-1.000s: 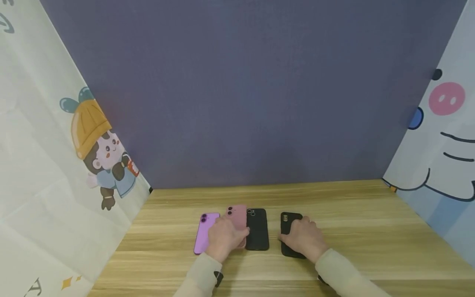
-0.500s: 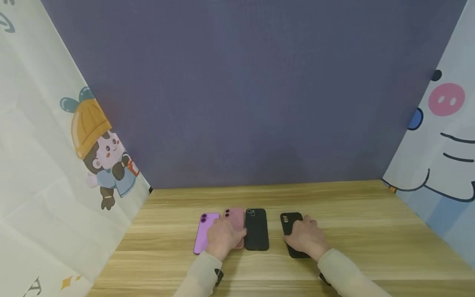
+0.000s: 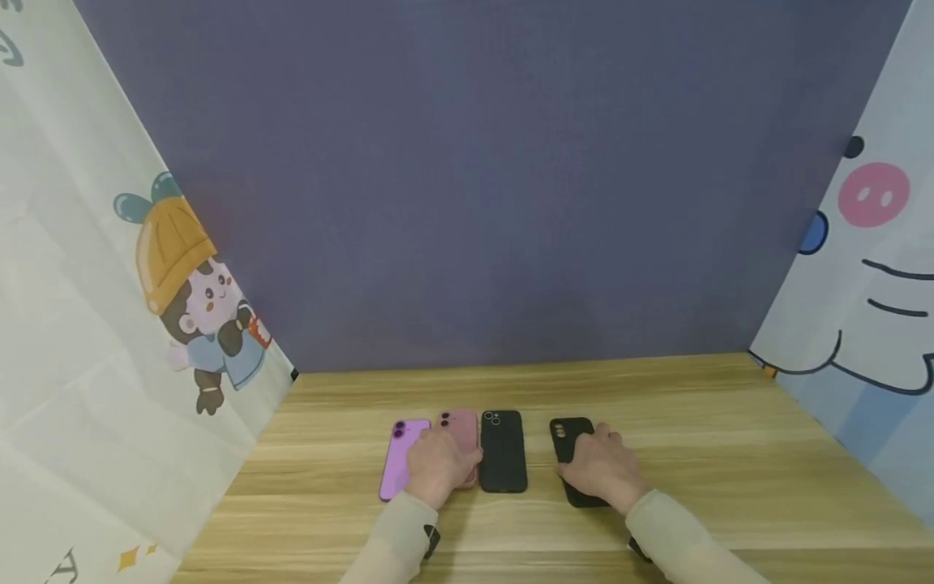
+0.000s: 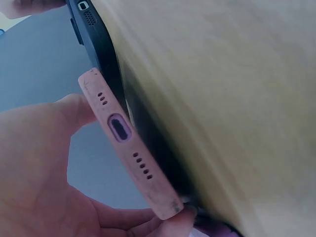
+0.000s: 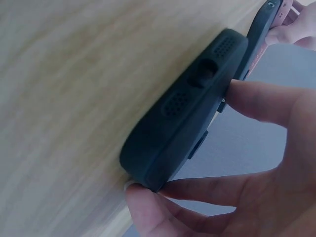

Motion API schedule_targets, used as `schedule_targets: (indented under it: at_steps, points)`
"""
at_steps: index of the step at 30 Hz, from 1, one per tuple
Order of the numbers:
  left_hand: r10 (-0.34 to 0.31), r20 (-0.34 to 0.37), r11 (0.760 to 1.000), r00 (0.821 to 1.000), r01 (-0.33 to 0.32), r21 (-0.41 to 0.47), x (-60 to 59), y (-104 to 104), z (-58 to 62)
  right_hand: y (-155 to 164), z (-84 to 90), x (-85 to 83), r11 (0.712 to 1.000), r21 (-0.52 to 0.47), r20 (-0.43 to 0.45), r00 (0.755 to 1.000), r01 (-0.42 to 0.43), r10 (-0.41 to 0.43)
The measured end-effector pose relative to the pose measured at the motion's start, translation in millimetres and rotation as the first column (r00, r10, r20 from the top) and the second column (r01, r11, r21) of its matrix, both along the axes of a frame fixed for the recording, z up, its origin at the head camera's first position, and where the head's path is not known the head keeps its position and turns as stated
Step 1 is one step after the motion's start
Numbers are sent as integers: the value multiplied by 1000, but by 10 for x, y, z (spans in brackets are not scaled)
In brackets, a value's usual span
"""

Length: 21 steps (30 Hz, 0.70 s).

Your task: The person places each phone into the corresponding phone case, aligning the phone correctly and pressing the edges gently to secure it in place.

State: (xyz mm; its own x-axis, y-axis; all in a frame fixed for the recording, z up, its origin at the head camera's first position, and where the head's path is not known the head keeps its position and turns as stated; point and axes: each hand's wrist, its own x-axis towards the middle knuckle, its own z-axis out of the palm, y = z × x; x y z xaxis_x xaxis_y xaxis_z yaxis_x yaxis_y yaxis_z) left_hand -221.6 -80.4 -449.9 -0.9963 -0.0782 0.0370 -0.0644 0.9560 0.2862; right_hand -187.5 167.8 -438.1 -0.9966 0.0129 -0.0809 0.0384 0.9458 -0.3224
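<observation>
My left hand (image 3: 438, 465) pinches a pink-cased phone (image 3: 461, 426) by its long sides, thumb on the right edge. In the left wrist view, the pink phone's bottom edge (image 4: 129, 143) shows its charging port and small holes, raised a little over the table. To the right, my right hand (image 3: 601, 465) grips a black-cased phone (image 3: 565, 446) with tan lens circles at its top left. The right wrist view shows the thumb on one side of this black phone (image 5: 182, 108) and fingers on the other. Its top leans slightly left.
A purple phone (image 3: 396, 466) lies left of the pink one, partly behind the left hand. Another black phone (image 3: 503, 454) lies between the hands, beside the pink phone. The wooden table (image 3: 657, 389) meets a dark blue backdrop (image 3: 511, 203); printed sheets stand at both sides.
The pink phone has shifted slightly left and toward me, so it stands farther off the middle black phone. The right-hand black phone's lower end has swung right.
</observation>
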Motion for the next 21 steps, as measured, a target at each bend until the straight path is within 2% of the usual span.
schedule_targets:
  at_steps: [4, 12, 21]
  points:
    - [-1, 15, 1000, 1000, 1, -11, -1, -4, 17, -1, 3, -2, 1000, 9, 2, 1000, -4, 4]
    - [9, 34, 996, 999, -6, -93, -6, -29, 37, -10, 22, 1, 1000, 19, 4, 1000, -20, 20]
    - [-8, 31, 998, 999, 10, -67, 6, -27, 37, 29, 26, 3, 999, 20, 5, 1000, -27, 27]
